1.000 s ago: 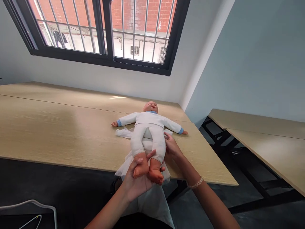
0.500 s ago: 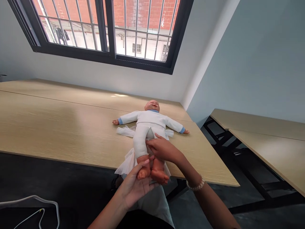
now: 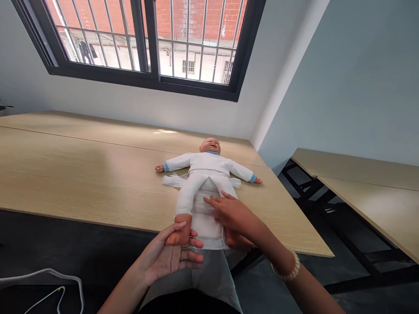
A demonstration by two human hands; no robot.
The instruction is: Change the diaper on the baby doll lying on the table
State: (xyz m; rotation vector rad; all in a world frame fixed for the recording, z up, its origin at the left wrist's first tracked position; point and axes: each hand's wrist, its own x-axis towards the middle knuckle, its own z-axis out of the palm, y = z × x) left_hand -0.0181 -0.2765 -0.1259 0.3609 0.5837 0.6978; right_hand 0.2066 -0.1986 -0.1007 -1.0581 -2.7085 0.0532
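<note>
A baby doll (image 3: 209,163) in a white long-sleeved top with blue cuffs and white leggings lies on its back, arms spread. Its legs are parted and point toward me. My left hand (image 3: 170,253) has its thumb over the doll's left-side ankle, with the other fingers under and beside the foot. Against the inside of the other leg rests my right hand (image 3: 229,213), fingers stretched, partly hiding that leg and foot. Between the legs a white diaper (image 3: 207,226) is spread out. White side tabs (image 3: 175,180) stick out at the doll's waist.
The doll lies near the front edge of a light wooden table (image 3: 81,174). Behind it are a wall and a barred window (image 3: 150,78). Another table (image 3: 366,187) stands to the right. A white cable (image 3: 42,272) hangs at lower left.
The doll's legs have moved from close together to apart. My left hand has gone left with one foot, my right hand slightly right with the other leg, uncovering the diaper between them.
</note>
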